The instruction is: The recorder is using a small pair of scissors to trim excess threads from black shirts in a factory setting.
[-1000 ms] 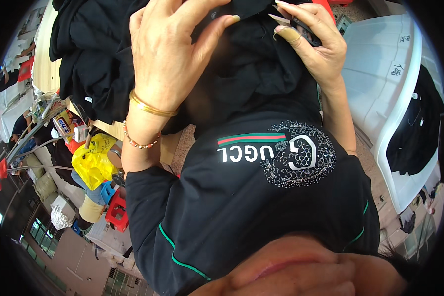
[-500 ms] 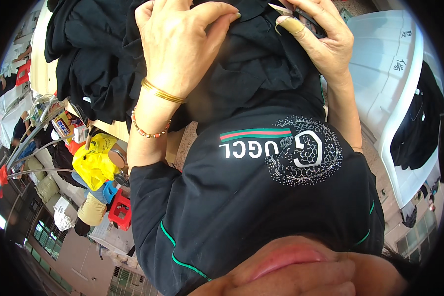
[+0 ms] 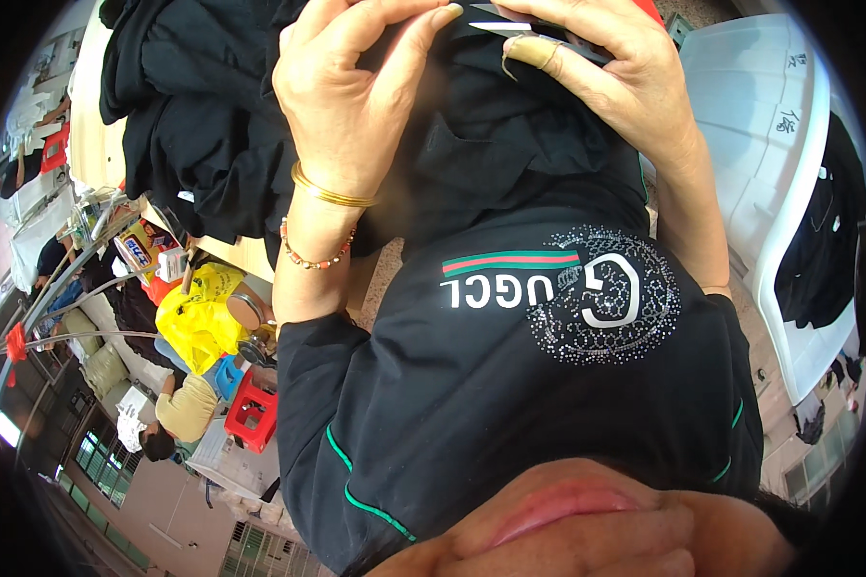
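Both of my hands are over a heap of black cloth (image 3: pixel 202 125) at the upper part of the view. My left hand (image 3: pixel 346 96), with gold bangles and a beaded bracelet at the wrist, has its thumb and forefinger pinched together. Whatever sits in that pinch is too small or hidden to name. In my right hand (image 3: pixel 625 77) is a small pair of thread snips (image 3: pixel 503 27), its pale pointed blades aimed at the left fingertips. The blades look parted. A yellowish cover (image 3: pixel 534 53) wraps the right thumb. Most of the snips' body lies hidden behind the fingers.
To the right stands a large white plastic tub (image 3: pixel 741 125), with black cloth (image 3: pixel 823 240) beyond it. On the left are a pale wooden table edge (image 3: pixel 96 125), a yellow plastic bag (image 3: pixel 197 322) and a red stool (image 3: pixel 252 412). A person (image 3: pixel 183 409) sits farther off.
My right hand has brought the snips left, closer to the left fingertips. The left hand stays pinched. The surroundings have shifted slightly right in the view.
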Demonstrator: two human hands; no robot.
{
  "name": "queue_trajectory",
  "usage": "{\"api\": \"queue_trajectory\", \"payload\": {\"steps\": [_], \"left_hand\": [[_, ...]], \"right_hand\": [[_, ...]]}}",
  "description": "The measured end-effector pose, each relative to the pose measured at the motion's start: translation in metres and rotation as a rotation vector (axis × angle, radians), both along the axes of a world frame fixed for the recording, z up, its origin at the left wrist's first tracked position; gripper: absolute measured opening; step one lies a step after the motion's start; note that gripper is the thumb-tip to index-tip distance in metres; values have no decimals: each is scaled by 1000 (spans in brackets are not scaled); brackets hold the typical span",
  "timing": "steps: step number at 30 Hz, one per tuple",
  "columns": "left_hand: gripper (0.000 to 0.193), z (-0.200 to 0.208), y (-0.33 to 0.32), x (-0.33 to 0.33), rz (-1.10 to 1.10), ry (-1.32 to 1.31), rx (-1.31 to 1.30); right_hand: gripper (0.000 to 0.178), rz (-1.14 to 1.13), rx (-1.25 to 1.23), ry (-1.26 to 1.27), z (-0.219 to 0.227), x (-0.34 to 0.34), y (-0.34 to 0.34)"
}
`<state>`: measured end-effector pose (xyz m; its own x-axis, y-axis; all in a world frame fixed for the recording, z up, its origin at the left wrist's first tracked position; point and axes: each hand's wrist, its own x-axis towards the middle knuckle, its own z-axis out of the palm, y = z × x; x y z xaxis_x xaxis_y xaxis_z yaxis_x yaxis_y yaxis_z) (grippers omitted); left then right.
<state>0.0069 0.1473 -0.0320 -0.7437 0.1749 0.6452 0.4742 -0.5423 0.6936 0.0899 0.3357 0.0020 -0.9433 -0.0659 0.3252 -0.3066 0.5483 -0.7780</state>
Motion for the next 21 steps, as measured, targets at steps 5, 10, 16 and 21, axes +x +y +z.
{"api": "queue_trajectory", "payload": {"steps": [5, 10, 16, 21], "left_hand": [[14, -17, 9, -6, -80, 11, 150], [13, 36, -4, 11, 293, 19, -905], [14, 11, -12, 1, 335, 247, -819], [9, 35, -13, 3, 295, 273, -898]], "right_hand": [[30, 13, 39, 4, 9, -6, -8], [26, -49, 45, 39, -8, -14, -8], [21, -17, 115, 98, 4, -4, 0], [24, -133, -100, 80, 3, 8, 25]]}}
